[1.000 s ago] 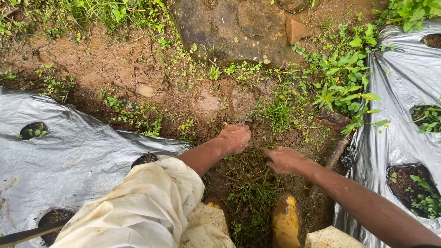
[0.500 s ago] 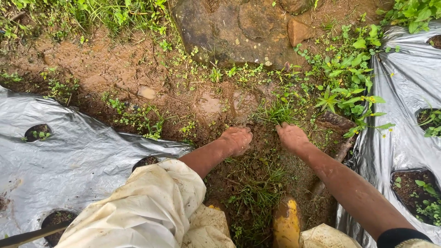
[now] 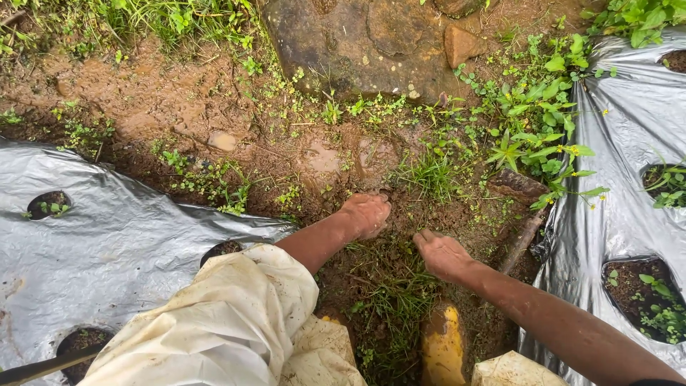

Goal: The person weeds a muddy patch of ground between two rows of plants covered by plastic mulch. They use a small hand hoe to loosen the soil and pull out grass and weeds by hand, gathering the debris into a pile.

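Biggest thing in view: the crinkled silver plastic mulch sheet (image 3: 107,250) spreading across nine o'clock, with round planting holes, and a second silver sheet (image 3: 622,179) down the three o'clock side. At twelve o'clock sits a flat brown stone slab (image 3: 357,39) in wet reddish mud. Between the sheets runs the muddy furrow (image 3: 314,161), and dead centre lies the patch of short green grass and weeds (image 3: 396,286) that both hands are working in. At six o'clock, a muddy yellow rubber boot (image 3: 443,347) pokes up.

The left hand (image 3: 368,213) is curled down into the soil at the patch's upper edge, fingers bent and pressed in; whether it grips any stems I cannot tell. The right hand (image 3: 443,254) lies just beside it, at four o'clock from it, fingers loosely spread on the weeds, nothing visibly held.

These weeds look light, soft and slick with wet; thin stems likely snap, so a hold low at the base, near the roots, seems best.
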